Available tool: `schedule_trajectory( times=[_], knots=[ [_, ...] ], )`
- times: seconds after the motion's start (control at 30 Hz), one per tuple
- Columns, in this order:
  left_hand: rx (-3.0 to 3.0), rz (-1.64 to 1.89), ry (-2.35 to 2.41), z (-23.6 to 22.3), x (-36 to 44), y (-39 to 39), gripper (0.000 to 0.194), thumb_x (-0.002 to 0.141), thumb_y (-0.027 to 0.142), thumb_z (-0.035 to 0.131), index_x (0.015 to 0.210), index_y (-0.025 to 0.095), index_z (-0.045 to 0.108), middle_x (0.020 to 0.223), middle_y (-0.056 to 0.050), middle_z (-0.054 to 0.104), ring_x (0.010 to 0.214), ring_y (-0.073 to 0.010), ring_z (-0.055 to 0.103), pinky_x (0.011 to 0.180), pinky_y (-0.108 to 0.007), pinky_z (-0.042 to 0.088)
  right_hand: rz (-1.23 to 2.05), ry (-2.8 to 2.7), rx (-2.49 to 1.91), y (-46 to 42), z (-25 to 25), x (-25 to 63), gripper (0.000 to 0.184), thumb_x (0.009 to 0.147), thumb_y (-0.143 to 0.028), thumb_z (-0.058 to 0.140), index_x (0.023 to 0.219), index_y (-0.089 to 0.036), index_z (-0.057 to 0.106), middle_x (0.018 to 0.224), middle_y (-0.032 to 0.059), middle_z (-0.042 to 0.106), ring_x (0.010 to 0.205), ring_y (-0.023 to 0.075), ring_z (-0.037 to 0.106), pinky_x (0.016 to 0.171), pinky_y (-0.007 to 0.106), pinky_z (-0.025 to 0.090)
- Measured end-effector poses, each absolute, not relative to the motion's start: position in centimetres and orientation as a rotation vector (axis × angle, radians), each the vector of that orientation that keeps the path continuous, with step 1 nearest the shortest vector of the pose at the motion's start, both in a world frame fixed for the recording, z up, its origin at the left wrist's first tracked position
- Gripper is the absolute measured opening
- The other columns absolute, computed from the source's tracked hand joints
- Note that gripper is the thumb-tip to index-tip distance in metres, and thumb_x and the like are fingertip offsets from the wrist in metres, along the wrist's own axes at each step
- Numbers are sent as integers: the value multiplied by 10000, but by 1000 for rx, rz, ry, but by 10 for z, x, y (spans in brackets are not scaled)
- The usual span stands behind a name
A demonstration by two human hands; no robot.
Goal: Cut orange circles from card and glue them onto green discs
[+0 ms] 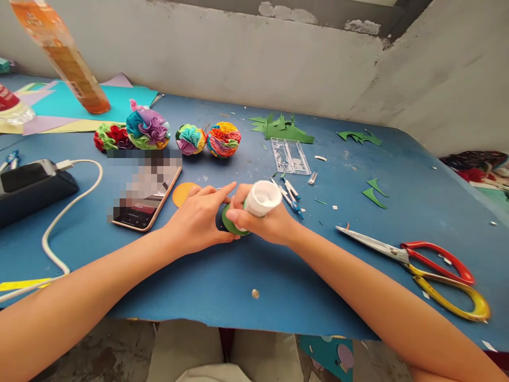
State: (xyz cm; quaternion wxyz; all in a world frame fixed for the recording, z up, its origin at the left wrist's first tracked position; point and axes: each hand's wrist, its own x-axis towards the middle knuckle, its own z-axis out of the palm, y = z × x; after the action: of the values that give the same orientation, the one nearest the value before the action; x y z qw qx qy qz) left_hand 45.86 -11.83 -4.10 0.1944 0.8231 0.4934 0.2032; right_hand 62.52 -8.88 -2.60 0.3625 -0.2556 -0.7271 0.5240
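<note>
Green paper disc point(229, 225) sits on the blue table point(246, 276), pinned between both hands near the table's middle. Right hand point(267, 222) is wrapped around a white glue stick point(262, 198), held tip-down onto the disc, its flat white end pointing up toward the camera. Left hand point(201, 217) lies flat beside it, fingers half-open, index stretched out across the disc's far edge, touching the right hand's fingers. One orange paper circle point(182, 193) lies just behind the left hand, partly hidden.

Counts: four multicoloured paper flower balls point(148, 129) in a row at the back; one phone point(145, 197) left of the hands, screen blurred; one black power bank point(29, 187) with a white cable point(67, 212) at far left; one pair of scissors point(431, 265) with red and yellow handles well to the right; one blue compass point(292, 195) just behind the right hand.

Clear plastic case point(290, 155) lies open behind the compass; contents cannot be made out. Green paper scraps point(284, 129) are scattered at the back and right. One orange bottle point(63, 55) stands tilted in view at back left on coloured paper sheets point(119, 101).
</note>
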Motion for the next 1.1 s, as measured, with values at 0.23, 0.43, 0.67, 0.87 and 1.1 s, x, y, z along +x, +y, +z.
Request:
schedule_trajectory(
  times=[0.23,0.43,0.67,0.87,1.1],
  knots=[
    [2462,429,1345,-29,438,-109,778,668,443,725,1341,169,444,1143,-86,637,1086,-283,515,931,-415,373,1277,-1890,-697,-90,-24,631,248,748,-272,663,611,-196,471,521,-59,435,490,79,387,468,233,316],
    [2431,351,1585,-17,405,-93,372,764,467,587,1020,205,653,1008,-66,638,952,-252,576,797,-332,440,1337,-1813,-615,-91,-27,615,372,762,-378,676,589,-202,397,542,-69,394,479,63,370,451,220,300],
    [2352,38,1745,-23,397,-93,447,737,534,574,1060,229,622,1082,-100,636,1002,-308,591,778,-356,457,1458,-1868,-707,-88,-19,629,342,770,-347,672,585,-195,429,491,-73,400,455,66,376,445,228,300],
    [2377,104,1787,-24,395,-95,413,731,445,582,1093,250,615,1121,-88,613,968,-301,606,727,-346,453,1622,-1581,-770,-84,-21,615,229,757,-349,638,839,-195,490,685,-35,564,640,113,541,613,267,439],
    [2296,145,1885,-12,399,-98,253,780,356,511,955,249,657,861,-48,673,834,-262,617,630,-313,413,1368,-1699,-945,-65,-27,638,247,751,-366,663,825,-198,499,709,-38,548,637,104,506,560,243,406]
  ],
)
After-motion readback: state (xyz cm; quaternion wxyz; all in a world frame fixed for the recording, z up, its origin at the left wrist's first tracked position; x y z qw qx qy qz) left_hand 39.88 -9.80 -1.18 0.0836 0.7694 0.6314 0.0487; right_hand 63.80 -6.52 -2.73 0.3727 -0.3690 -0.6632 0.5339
